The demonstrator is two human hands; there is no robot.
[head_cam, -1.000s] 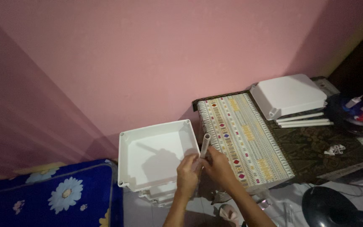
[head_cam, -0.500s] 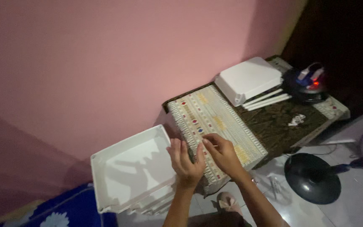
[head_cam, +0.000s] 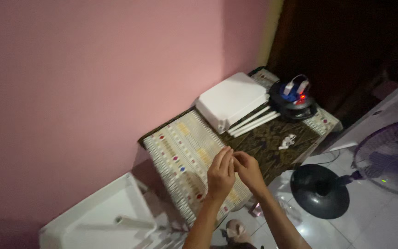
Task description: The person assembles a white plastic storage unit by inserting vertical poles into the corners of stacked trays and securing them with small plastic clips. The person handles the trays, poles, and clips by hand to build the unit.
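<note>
A low table (head_cam: 263,138) with a patterned cloth (head_cam: 185,157) stands against the pink wall (head_cam: 93,83). Above the cloth, the left hand (head_cam: 220,175) and right hand (head_cam: 248,171) meet, fingers loosely curled; whether they hold anything, I cannot tell.

My left hand (head_cam: 220,173) and right hand (head_cam: 249,170) meet over the cloth-covered bench (head_cam: 185,152); the white plastic tray (head_cam: 230,99) sits at its far edge, white tubes (head_cam: 253,121) beside it.

Both hands (head_cam: 233,170) meet above patterned cloth (head_cam: 185,157).
</note>
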